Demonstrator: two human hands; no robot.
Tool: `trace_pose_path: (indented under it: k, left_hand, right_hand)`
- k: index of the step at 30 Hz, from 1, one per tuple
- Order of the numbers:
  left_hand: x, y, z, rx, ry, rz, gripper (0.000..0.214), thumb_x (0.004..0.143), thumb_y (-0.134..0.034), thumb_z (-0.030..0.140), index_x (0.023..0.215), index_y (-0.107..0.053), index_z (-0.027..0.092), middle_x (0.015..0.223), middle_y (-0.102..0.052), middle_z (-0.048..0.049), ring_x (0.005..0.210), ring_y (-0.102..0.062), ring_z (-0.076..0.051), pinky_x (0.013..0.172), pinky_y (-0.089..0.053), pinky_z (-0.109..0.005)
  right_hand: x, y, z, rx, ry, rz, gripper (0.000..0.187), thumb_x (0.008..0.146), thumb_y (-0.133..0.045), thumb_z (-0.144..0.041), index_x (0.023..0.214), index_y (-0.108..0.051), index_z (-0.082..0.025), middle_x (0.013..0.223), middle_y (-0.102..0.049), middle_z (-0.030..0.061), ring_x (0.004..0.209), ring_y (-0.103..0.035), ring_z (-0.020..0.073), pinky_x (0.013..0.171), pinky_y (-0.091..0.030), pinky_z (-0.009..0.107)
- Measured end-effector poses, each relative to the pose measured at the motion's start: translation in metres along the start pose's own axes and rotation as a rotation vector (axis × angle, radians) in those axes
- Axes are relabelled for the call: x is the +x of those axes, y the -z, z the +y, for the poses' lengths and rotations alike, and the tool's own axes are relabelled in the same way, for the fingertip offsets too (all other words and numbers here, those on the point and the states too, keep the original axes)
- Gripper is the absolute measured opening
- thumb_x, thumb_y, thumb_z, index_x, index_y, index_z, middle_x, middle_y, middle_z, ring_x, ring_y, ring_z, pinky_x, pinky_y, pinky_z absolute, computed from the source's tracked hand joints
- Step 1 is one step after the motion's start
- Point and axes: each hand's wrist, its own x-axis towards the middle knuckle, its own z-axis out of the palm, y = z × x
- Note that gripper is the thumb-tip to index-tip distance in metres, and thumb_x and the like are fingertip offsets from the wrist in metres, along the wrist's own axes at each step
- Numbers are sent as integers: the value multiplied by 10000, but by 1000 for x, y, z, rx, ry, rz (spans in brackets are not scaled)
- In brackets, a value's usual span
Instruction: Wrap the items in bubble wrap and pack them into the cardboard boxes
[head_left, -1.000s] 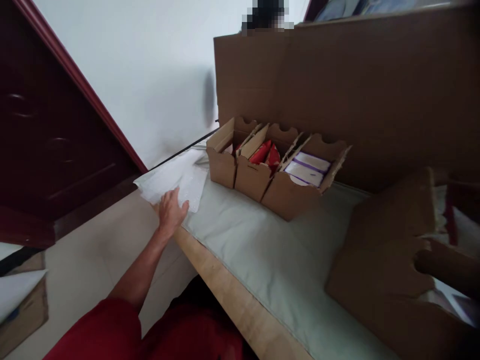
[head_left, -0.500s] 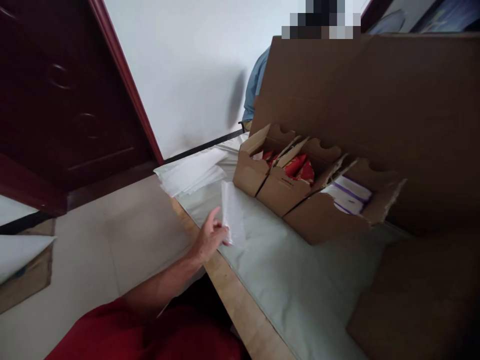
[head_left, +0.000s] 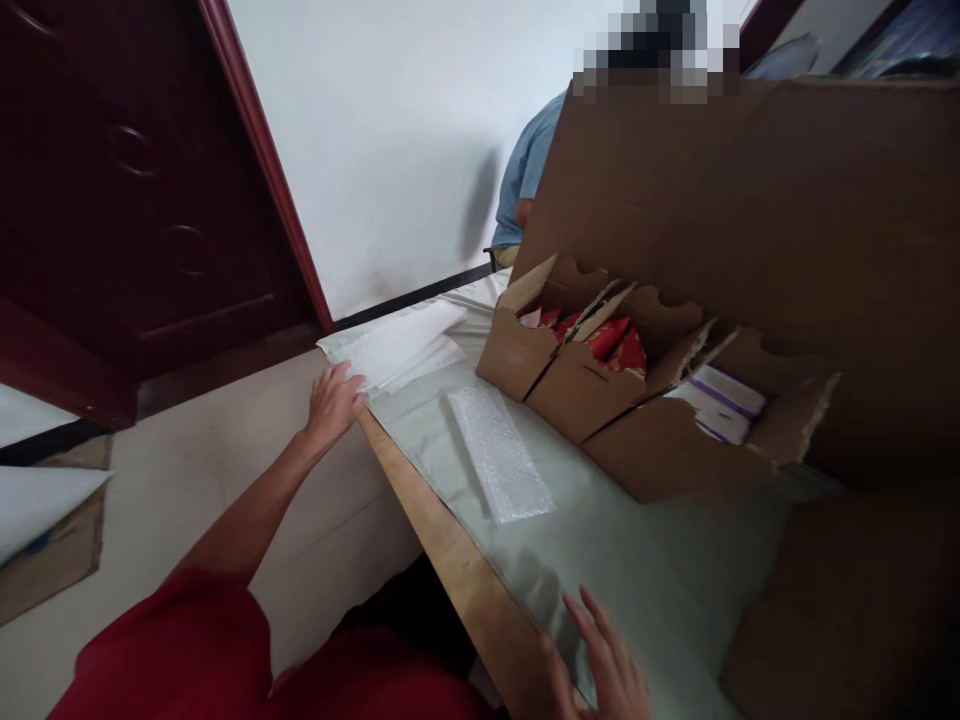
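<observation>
While the right hand [head_left: 600, 655] is spread wide, empty | left hand [head_left: 334, 402] sits half-curled at the stack [head_left: 409, 345], grip unclear | bubble pouch [head_left: 501, 455] lies flat between them, apart from both | boxes [head_left: 574, 400] just beyond it.

Your sleeve [head_left: 165, 640]: deep red. Bubble-wrap pouch [head_left: 501, 455] before you: clear to milky white, patterned all over with fine bubble dots. Stacked sheets [head_left: 401, 343] to your left: plain white. Cloth [head_left: 600, 535] under them: pale grey-green, no print; bare wood edge [head_left: 416, 500] beside you, light tan. Cardboard bins [head_left: 574, 385]: mid-brown, the middle one with a small dark mark. Inside, you have bright red packets [head_left: 622, 348] and white cartons [head_left: 724, 400] lined in purple. Door [head_left: 150, 200]: dark maroon. Wall [head_left: 375, 120]: white, black skirting [head_left: 412, 297]. Co-worker's shirt [head_left: 525, 160]: light blue.
</observation>
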Motion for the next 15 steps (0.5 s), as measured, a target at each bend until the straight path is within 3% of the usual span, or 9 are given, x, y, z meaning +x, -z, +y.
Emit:
trace_pose_path:
  k: [4,7,11,15]
  left_hand:
    - [9,0,-3,-129,-9,76,196,872,-538,164,857,-728,209,1364,-639,-136,1266,-547,-360,1042,-451,-540]
    - [11,10,-2,-181,-5,132,181,868,-531,160,831,-703,203,1305,-681,-125,1223,-599,-313,1038,-479,-491]
    - [-2,37,5,-477,62,336,160,862,-518,220,847,-675,194,1174,-737,-101,1072,-680,-247,810,-576,-355]
    - [-28,73,29,-822,77,427,172,873,-597,337,883,-678,185,1188,-744,-79,956,-702,-199,739,-566,-291]
  right_hand:
    - [62,-25,-18,-172,127,-41,470,936,-554,-376,1397,-570,-287,1480,-552,160,1224,-602,414,848,-546,585]
    - [105,-42,-16,-233,130,-114,469,915,-545,-301,1373,-608,-228,1481,-547,191,1247,-582,422,829,-545,561]
    - [151,-62,-11,-141,127,-163,330,888,-530,-177,1140,-740,-213,1292,-687,150,1118,-654,342,928,-535,503]
    - [192,-86,-44,35,117,-173,333,929,-477,-186,1123,-747,-213,1203,-728,127,1098,-667,302,991,-531,480]
